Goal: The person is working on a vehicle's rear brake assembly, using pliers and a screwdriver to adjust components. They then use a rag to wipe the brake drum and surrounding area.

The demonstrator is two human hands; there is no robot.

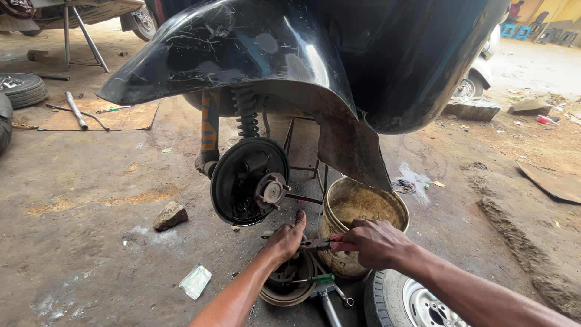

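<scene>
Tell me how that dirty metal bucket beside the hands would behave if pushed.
The bucket looks stiff and dented, so likely rigid. It stands upright on rough ground, so it would probably scrape rather than slide. The right hand with pliers lies against its front.

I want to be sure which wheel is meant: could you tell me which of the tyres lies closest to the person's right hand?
The tyre with the silver rim, flat on the ground right under the right hand. The other tyre lies far off at the left edge.

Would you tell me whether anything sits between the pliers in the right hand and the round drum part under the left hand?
Nothing visible: the pliers in the right hand reach the left hand, directly above the drum part.
</scene>
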